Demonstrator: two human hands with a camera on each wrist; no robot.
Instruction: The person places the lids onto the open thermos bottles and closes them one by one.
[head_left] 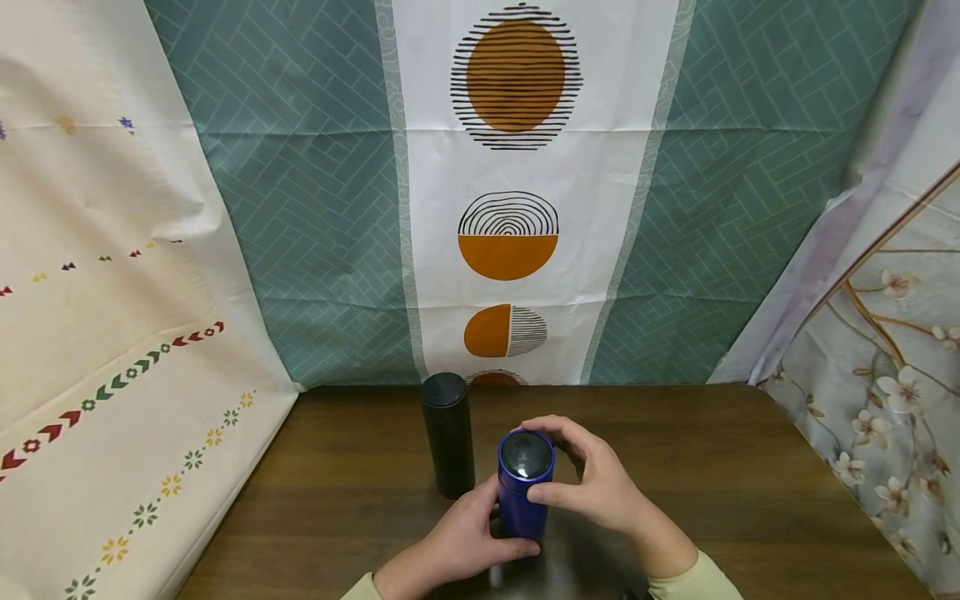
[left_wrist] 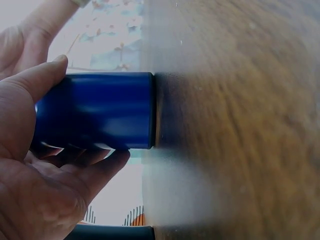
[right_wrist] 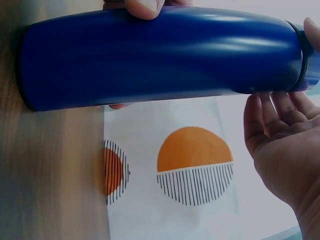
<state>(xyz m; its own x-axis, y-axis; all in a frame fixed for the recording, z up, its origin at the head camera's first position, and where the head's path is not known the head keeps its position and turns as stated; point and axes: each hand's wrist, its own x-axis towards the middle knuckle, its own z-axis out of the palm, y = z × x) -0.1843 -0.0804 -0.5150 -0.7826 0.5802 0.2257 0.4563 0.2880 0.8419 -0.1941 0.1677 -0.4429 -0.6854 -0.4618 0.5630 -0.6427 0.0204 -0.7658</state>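
A blue thermos flask (head_left: 520, 512) stands upright on the wooden table, its lid (head_left: 527, 455) dark and glossy on top with a blue rim. My left hand (head_left: 467, 533) grips the body, thumb on the near side and fingers wrapped behind. In the left wrist view the flask's dark base (left_wrist: 153, 110) is at the tabletop. My right hand (head_left: 596, 482) holds the lid end between thumb and fingers. A black seam (right_wrist: 303, 57) between body and lid shows in the right wrist view, just beside those fingers.
A black thermos flask (head_left: 448, 442) stands upright on the table, behind and left of the blue one. The brown table (head_left: 750, 492) ends at a patterned curtain (head_left: 315, 250) behind. Cream cloth (head_left: 112, 333) hangs at the left, floral cloth (head_left: 885, 417) at the right.
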